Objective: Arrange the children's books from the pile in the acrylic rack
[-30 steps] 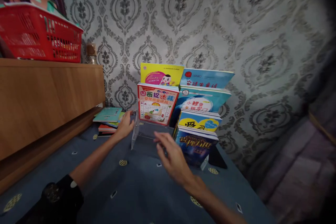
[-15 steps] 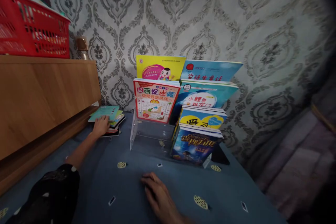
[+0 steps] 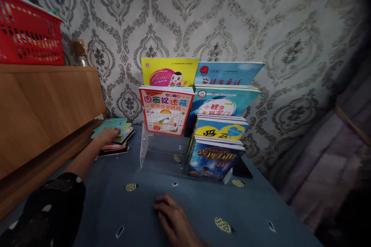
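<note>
My left hand (image 3: pixel 108 136) reaches to the far left and lies over the teal book (image 3: pixel 111 124) on top of a small stack of books (image 3: pixel 114 149). Its fingers are extended across the cover; whether any tuck under the edge is hard to see. My right hand (image 3: pixel 175 218) rests near the front of the table, fingers loosely bent and a little apart, holding nothing. Beyond it stands a clear acrylic book rack (image 3: pixel 143 148). In it are a red-bordered picture book (image 3: pixel 165 114), a yellow book (image 3: pixel 171 70), blue books (image 3: pixel 230 72) and a dark blue book (image 3: pixel 213 162) in front.
A wooden cabinet (image 3: pixel 52 112) borders the left side, with a red basket (image 3: pixel 31 36) on top. A blue patterned cloth (image 3: pixel 139 216) covers the table. A dark flat object (image 3: pixel 242 168) lies behind the rack's right end. Curtain (image 3: pixel 321 173) hangs at right.
The view has turned slightly, shifting most things left. My left hand still lies on the teal book, its fingers drawn closer together. My right hand stays in place.
</note>
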`<state>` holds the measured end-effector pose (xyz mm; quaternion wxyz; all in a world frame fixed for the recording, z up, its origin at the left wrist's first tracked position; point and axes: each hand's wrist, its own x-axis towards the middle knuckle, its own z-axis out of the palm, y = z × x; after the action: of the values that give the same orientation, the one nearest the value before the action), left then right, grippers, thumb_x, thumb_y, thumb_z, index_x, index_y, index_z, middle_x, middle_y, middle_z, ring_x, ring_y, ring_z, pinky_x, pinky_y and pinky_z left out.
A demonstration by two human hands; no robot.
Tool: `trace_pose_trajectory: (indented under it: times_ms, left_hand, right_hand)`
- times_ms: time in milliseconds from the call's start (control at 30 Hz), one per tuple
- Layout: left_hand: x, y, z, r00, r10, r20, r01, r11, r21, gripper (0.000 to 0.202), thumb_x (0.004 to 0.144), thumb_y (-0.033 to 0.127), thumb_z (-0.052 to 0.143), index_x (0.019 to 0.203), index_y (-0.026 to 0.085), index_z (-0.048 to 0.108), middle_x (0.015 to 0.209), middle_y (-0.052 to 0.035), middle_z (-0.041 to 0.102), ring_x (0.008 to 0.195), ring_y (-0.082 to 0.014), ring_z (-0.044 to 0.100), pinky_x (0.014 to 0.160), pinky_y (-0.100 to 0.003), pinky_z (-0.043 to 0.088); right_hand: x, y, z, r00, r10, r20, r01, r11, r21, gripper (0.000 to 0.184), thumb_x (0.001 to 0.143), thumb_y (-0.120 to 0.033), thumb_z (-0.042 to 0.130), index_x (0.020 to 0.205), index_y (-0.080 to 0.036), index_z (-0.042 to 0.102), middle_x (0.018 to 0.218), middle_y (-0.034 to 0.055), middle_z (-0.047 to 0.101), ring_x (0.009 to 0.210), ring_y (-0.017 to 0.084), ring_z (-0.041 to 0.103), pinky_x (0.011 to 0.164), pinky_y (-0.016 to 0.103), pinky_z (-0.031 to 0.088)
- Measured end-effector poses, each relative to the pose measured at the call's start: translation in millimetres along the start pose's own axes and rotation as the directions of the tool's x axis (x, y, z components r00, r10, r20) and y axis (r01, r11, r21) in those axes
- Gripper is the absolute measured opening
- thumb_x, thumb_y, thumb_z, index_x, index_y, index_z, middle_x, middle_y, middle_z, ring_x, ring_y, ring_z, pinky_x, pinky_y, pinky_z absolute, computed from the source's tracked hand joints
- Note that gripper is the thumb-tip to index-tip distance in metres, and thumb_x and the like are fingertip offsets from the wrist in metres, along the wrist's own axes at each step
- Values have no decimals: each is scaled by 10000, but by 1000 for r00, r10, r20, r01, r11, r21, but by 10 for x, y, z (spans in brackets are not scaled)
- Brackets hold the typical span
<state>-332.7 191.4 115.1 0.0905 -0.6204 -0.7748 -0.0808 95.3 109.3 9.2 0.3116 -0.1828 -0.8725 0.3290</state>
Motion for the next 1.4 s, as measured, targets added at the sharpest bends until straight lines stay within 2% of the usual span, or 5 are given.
trace_pose_trajectory:
  times_ms: [367,533,833,1000,1400]
  left_hand:
    - [-97,84,-9,985,-12,172,-33,966,257,368,921,114,402,1251,43,546,1094,-240,680,1017,-315,672,853,-380,488]
    - [-258,175,-49,988,-2,154,-46,951,307,444,929,269,493,1303,30,500,1097,-250,674,1050,-358,654,863,-400,487]
    - [-726,356,-44,994,10,113,-48,938,343,405,863,69,436,1246,90,564,1160,-223,648,957,-328,681,820,-410,506]
    - [-973,409,-13,996,71,57,-86,932,352,504,859,108,474,1359,164,508,1270,-179,588,1109,-340,600,911,-453,468]
    - [-1009,310,218,995,-98,-25,99,905,414,607,909,22,281,1507,111,341,1470,-211,450,1263,-365,495,929,-476,477]
  right_hand:
    - [43,10,21,992,-117,-40,118,993,21,317,915,-94,446,1150,-230,610,1121,90,635,1060,186,638,915,299,535]
    - [31,-39,-10,998,-50,-26,50,999,11,323,918,-106,451,1163,-241,613,1195,101,616,1130,195,613,962,313,513]
    - [85,-96,-9,999,17,38,-19,998,65,286,906,-108,432,1061,-200,654,1117,103,624,1049,189,627,921,308,518]
    - [103,-183,-59,998,26,50,-30,996,85,306,910,-96,421,1065,-203,662,1124,103,616,1059,190,615,932,307,504]
    - [103,-163,-46,996,43,75,-48,996,70,310,911,-96,418,1057,-189,676,1122,112,601,1076,200,609,943,326,490]
